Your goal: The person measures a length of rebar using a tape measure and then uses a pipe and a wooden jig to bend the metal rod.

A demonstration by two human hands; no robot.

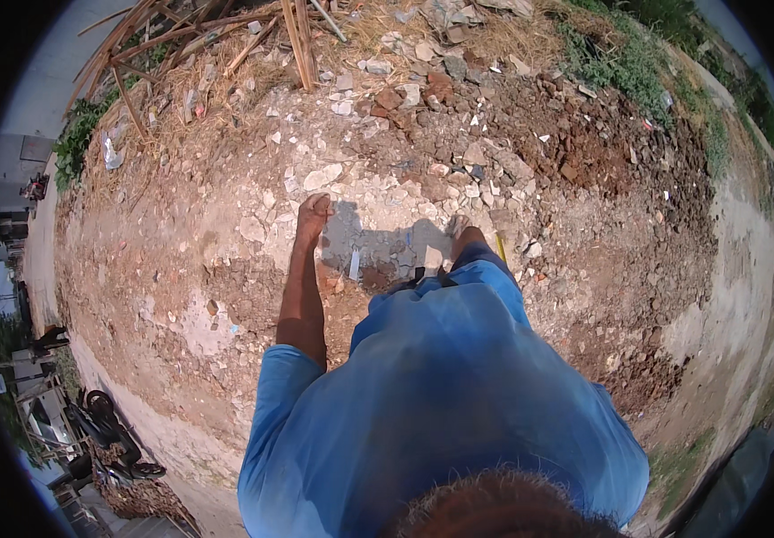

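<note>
My left arm reaches forward over rubble-strewn ground, and my left hand (315,212) is closed in a loose fist with nothing visible in it. Its shadow falls on the dirt just to its right. A pale flat stone (323,177) lies on the ground beyond the fist. My right hand is out of sight behind my blue shirt (445,359). One bare foot (461,224) shows below a dark blue trouser leg (486,256) right of centre. Beside that leg a thin yellow strip (501,247) shows; what it belongs to cannot be made out.
Broken stones and bricks (389,97) lie in loose soil ahead. Wooden poles (199,34) are piled at the far left over dry straw. Green weeds (625,67) grow at the far right. A pale path (750,260) runs along the right; a motorcycle (111,435) stands lower left.
</note>
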